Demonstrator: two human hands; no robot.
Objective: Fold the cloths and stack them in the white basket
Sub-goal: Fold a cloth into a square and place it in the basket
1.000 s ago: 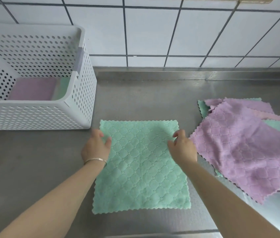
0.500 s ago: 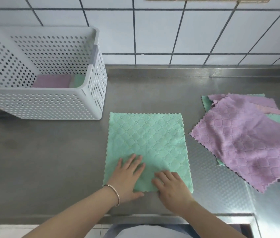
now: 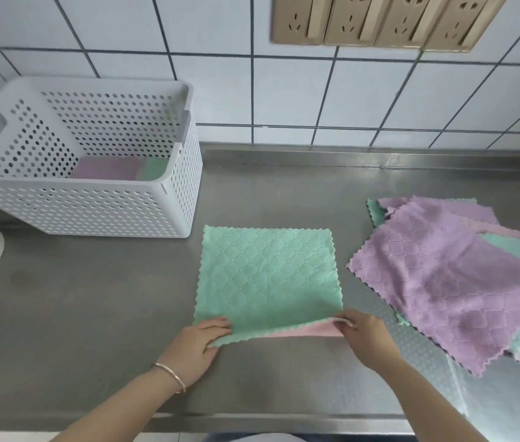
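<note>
Both hands pinched the near edge of the green cloth (image 3: pixel 268 275): left hand (image 3: pixel 196 344) at its near-left corner, right hand (image 3: pixel 364 334) at near-right, edge lifted w/ pink underside showing. Cloth lay flat on worktop (image 3: pixel 92 314) just beyond hands. Basket (image 3: pixel 99 205) far left of left hand, folded cloths inside; pile (image 3: pixel 450 275) right of right hand.

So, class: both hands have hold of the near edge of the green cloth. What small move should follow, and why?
Probably lift that near edge and carry it away to meet the far edge. The left hand and right hand each pinch a near corner of the green cloth, the edge is already raised enough to show its pink underside, and the rest lies flat and unfolded on the steel counter.
</note>
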